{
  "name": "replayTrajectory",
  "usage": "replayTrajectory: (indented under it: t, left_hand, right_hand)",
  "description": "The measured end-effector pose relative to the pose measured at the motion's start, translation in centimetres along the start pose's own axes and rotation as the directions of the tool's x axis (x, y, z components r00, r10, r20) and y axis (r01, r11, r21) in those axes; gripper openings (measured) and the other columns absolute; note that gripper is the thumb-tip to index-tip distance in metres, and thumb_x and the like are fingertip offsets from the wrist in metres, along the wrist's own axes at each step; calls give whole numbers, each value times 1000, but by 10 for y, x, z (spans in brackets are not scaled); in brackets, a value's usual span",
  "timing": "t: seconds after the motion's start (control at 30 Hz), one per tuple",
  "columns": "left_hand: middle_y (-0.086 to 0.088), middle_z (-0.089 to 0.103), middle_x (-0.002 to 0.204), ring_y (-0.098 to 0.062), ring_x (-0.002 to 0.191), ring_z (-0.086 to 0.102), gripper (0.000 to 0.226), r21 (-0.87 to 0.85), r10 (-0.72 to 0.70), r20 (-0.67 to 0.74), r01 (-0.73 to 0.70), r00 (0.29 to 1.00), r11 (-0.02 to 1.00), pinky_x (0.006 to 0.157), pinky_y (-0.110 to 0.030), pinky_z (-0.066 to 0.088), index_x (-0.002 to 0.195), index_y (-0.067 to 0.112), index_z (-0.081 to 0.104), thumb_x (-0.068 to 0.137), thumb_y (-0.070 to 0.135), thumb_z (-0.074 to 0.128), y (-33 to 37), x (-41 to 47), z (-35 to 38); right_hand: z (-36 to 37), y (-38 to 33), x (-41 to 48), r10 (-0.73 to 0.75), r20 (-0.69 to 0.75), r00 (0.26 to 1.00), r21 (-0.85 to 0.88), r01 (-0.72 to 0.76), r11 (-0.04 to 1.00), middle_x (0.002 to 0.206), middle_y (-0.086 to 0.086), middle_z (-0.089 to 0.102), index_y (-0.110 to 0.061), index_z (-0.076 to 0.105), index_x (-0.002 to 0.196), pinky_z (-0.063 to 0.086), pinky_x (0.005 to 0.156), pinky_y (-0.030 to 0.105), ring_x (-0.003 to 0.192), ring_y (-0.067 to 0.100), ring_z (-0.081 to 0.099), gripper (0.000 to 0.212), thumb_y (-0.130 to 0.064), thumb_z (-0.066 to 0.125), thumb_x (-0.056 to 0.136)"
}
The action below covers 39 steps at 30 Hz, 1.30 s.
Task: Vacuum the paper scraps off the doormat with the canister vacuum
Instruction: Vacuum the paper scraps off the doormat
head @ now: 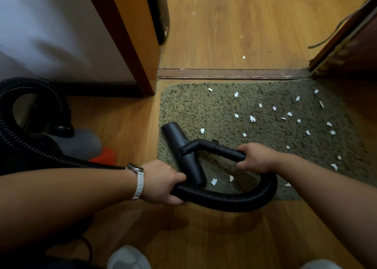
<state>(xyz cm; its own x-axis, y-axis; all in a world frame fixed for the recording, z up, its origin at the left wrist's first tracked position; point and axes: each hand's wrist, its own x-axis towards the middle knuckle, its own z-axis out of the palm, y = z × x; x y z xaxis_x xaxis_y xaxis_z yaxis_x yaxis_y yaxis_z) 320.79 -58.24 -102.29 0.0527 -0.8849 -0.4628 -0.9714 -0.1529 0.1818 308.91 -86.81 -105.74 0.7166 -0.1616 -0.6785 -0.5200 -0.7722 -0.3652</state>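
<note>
1. Two hands on the vacuum gear, both just at the near edge of the doormat (204, 109). Left hand (163, 182), with a white-strapped watch (137, 179) on the wrist, has its grip wrapped tight around the ribbed black hose (224, 199), which loops over the mat's near edge.
2. Right hand (256, 158) has its grip closed around the curved black handle (222, 149), over the near-left part of the mat.
3. That handle meets a dark nozzle tube (179, 144) lying at the mat's left edge, open end pointing away from the person.
4. Paper scraps (252, 118) are all over the mat, mostly middle and right side, a few right by the hose.
5. Left of the mat, the hose curls up to the canister vacuum (77, 142) sitting on the wood floor (126, 117).
6. Past the mat's far edge there's a door threshold (224, 73), and a couple more scraps lie on the floor beyond it.
</note>
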Motion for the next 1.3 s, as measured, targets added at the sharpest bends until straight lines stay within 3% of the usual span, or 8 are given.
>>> replayTrajectory:
  t: [0.13,0.3,0.53,0.7,0.87,1.0,1.17,1.3]
  left_hand:
    - [4,64,87,-20,74,62,49,4,7,12,-7,1000,1000,67,-33,52,103,25,52,87,71,45,-2,-2,3]
    - [4,64,88,-18,75,62,47,-9,21,33,-21,999,1000,68,-32,51,103,26,53,87,70,46,-2,-7,7]
    - [2,64,90,-20,78,62,45,28,31,84,-33,996,999,70,-33,50,107,25,53,89,65,47,-7,-13,9]
    - [3,64,90,-19,79,63,42,15,15,108,-16,994,1000,72,-36,53,105,26,50,89,65,45,-17,-22,13]
    - [2,66,88,-23,78,65,44,25,-38,11,37,999,999,67,-32,49,101,26,51,87,68,46,-18,-11,6]
    - [3,64,83,-21,73,63,44,-9,-17,-38,17,999,1000,65,-33,51,99,27,52,86,69,47,-9,4,-6]
    - [3,66,83,-19,73,64,47,-16,23,-20,-24,1000,1000,67,-34,53,103,26,55,86,69,48,3,6,-3]
    - [2,67,91,-20,79,64,43,-11,30,26,-30,999,999,68,-33,51,105,26,54,85,65,52,3,7,-1]
  right_hand:
    - [3,-1,2,30,-3,1000,80,-29,996,81,2,67,-23,64,98,50,60,29,62,12,60,21,-29,70,78]
    - [11,-16,1,-18,-106,994,-106,7,994,77,-7,57,-27,51,89,41,59,29,70,16,56,21,-36,68,80]
    - [19,-42,4,-138,-198,970,-285,78,955,79,-3,54,-26,43,96,39,60,30,72,24,54,24,-38,60,87]
    - [21,-50,10,-69,-202,977,-138,42,990,79,-4,57,-26,49,94,38,56,28,71,20,56,19,-35,63,85]
    - [3,-23,7,40,-262,964,-18,-47,999,75,-6,59,-26,56,92,40,58,27,71,19,59,17,-34,67,80]
    - [-11,-5,0,-5,-188,982,-75,-9,997,72,-8,57,-27,50,76,39,60,27,70,18,58,20,-34,69,77]
    - [-8,-7,-9,-88,-45,995,-214,76,974,73,-7,57,-26,51,82,37,56,28,68,13,56,18,-35,67,79]
    - [5,-11,-7,-148,25,989,-228,150,962,74,-7,56,-27,51,83,44,64,30,76,18,58,20,-38,67,78]
